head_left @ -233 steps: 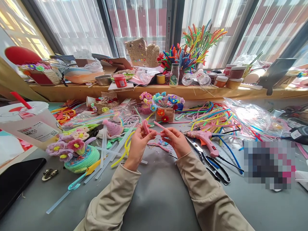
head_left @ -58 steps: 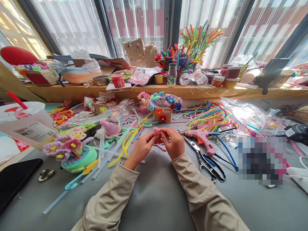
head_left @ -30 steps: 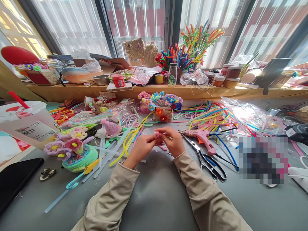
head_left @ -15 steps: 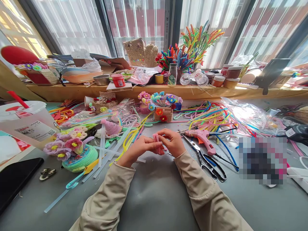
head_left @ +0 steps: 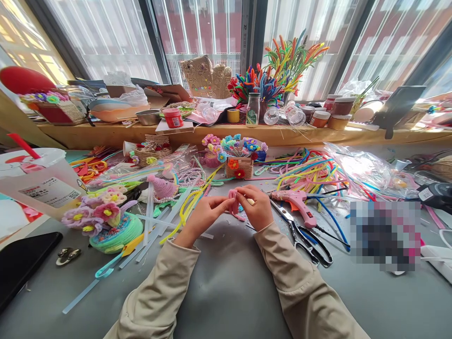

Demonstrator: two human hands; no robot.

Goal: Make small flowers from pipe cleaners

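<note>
A bent pink pipe cleaner is pinched between both hands above the grey table, one end hanging loose below the fingers. My left hand grips it from the left with thumb and forefinger. My right hand closes on its upper part from the other side, hiding some of it. Just right of that hand lie silver-bladed scissors with black handles and a pink glue gun. Yellow pipe cleaners and clear glue sticks lie left of my left hand.
A basket of fuzzy flowers stands behind the hands. Loose coloured pipe cleaners pile up at back right. On the left are a drink cup, a flowered green craft piece and a black phone.
The fingers have shifted on the pink pipe cleaner. My right hand has moved slightly up, and a loose pink end now shows below the hands.
</note>
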